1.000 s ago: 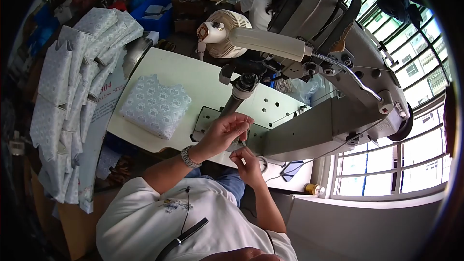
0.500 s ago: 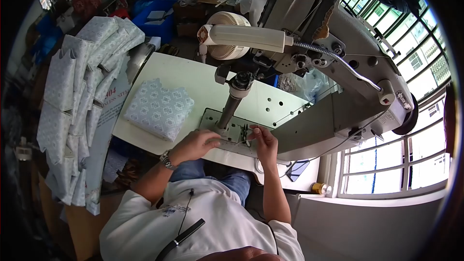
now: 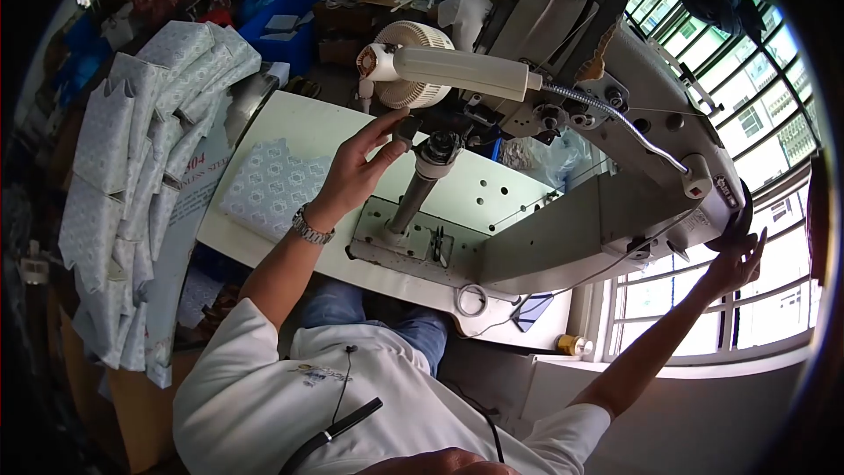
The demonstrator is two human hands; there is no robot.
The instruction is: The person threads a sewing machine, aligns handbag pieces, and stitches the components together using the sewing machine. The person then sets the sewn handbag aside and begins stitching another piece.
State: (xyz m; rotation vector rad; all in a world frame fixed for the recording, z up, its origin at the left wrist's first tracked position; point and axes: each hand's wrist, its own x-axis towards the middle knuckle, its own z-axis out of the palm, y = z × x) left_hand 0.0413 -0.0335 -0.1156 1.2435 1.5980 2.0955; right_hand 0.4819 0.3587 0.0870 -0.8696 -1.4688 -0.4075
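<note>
My left hand (image 3: 362, 163), with a metal watch on the wrist, is raised beside the head of the sewing machine (image 3: 549, 255). Its thumb and fingers close around a small dark block (image 3: 407, 130) left of the post top. At the far right, my right hand (image 3: 737, 266) touches the lower side of the dark handwheel (image 3: 737, 218), some of its fingers stretched out. Below the machine head stands the metal post (image 3: 413, 198) on its plate. A patterned light-blue piece (image 3: 268, 186) lies on the white table (image 3: 330, 123), partly behind my left forearm.
Patterned pieces (image 3: 132, 158) are stacked at the left. A white fan (image 3: 413, 62) and lamp arm (image 3: 466, 70) sit above the table. Small snips (image 3: 438, 244) lie on the plate. A phone (image 3: 531, 310) and a yellow can (image 3: 573, 345) are near the barred window (image 3: 677, 317).
My left hand has risen from the plate to the dark block by the machine head. My right hand has moved from the plate out to the handwheel.
</note>
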